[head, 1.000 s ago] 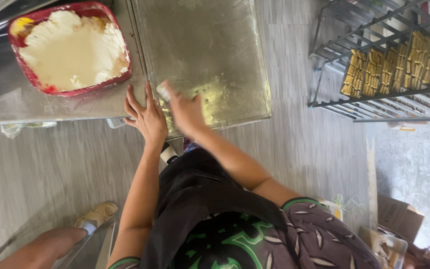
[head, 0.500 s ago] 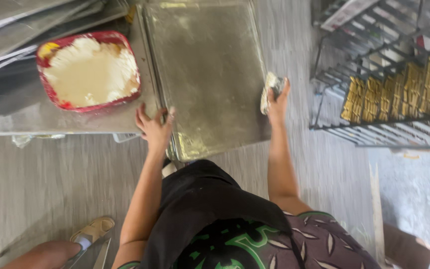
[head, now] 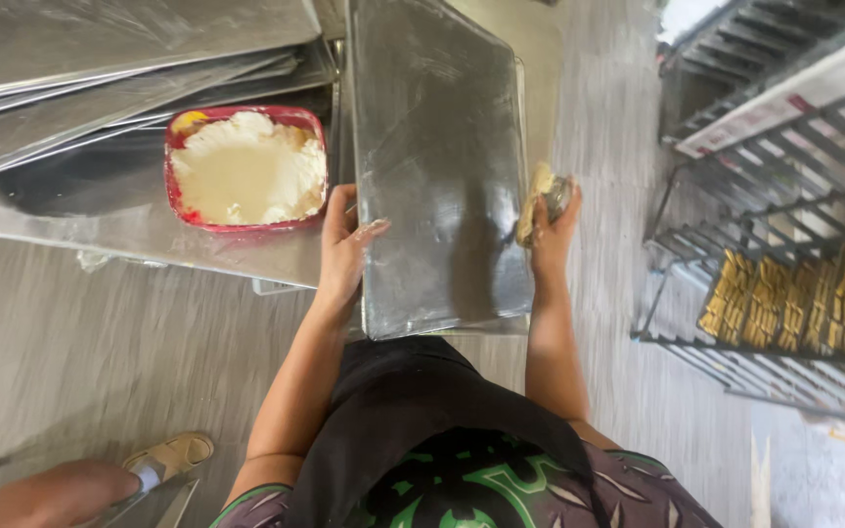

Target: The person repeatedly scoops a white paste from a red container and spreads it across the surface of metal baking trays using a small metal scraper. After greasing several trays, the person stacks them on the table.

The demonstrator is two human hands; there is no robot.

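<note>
At the table edge, your left hand [head: 344,249] now grips the left rim of the metal baking tray [head: 437,166], where before it lay spread at its near corner. Your right hand [head: 552,223] stays closed around a greasy wad [head: 538,196] at the right rim.

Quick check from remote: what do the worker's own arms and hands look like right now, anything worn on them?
Both arms are bare from the short sleeves down. The left hand and right hand wear no gloves; no rings or watch show. The sleeves are dark with a patterned print and a green-edged cuff. A black apron covers the front.
</note>
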